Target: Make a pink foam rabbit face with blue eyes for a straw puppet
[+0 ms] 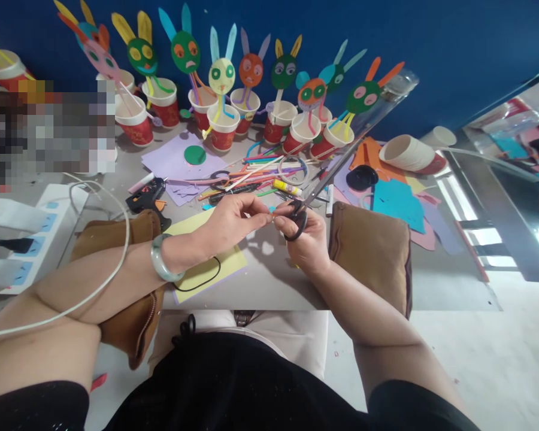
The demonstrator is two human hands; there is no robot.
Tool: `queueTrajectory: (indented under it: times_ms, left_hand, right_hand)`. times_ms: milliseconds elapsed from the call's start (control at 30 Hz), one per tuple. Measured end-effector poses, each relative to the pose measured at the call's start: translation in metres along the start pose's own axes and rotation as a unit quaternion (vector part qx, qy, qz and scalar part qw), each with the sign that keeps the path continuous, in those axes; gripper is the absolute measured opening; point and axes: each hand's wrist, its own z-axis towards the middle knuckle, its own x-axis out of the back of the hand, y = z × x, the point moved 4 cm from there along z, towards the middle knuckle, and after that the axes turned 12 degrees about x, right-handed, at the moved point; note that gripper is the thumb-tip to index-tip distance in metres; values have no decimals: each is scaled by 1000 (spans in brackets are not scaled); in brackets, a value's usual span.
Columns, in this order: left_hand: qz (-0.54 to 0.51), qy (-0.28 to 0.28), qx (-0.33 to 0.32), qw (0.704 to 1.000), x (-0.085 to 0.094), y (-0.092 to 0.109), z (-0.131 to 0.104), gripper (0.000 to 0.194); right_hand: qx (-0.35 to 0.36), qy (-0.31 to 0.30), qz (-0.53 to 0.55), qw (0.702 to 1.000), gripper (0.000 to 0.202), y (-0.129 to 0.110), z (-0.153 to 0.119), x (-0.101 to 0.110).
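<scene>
Meeting at the fingertips above a grey table, two bare hands work close together. The left hand, with a pale green bracelet at its wrist, pinches a tiny scrap between thumb and forefinger; the scrap is too small to make out clearly. The right hand is closed around the black handles of a pair of scissors, its thumb and forefinger reaching to the same scrap. The scissors' long blades point up and away to the right.

Under the left hand lies a sheet of yellow paper, partly covered by the forearm. Just beyond the hands are a yellow glue stick and a loose heap of colourful sticks. To the left, a black glue gun lies near lilac paper bearing a green circle. To the right are a roll of black tape, blue paper and a brown cushion.

Along the blue wall stands a row of red-and-white paper cups, topped with long-eared paper faces in green, orange, yellow and pink.
</scene>
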Motion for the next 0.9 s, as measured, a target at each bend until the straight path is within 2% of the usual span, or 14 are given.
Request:
queueTrajectory:
  times_ms: [200, 433, 700, 800, 900]
  left_hand:
    - [68, -1, -27, 997, 1, -2, 2, 12]
    - [165, 38, -100, 980, 5, 5, 2, 3]
    - [229, 62, -157, 959, 3, 5, 0, 3]
    - [201, 69, -139, 967, 4, 6, -1, 1]
    - [118, 60, -80, 988, 6, 8, 0, 8]
  right_hand:
    - [-3, -3, -19, 1000, 27, -5, 2, -1]
    - [-28, -16, -8, 999, 32, -6, 4, -2]
    - [-51, -19, -7, 998, 38, -6, 2, -5]
    - [-42, -20, -23, 999, 43, -8, 3, -5]
    - [-33, -49, -55, 997, 52, -11, 3, -4]
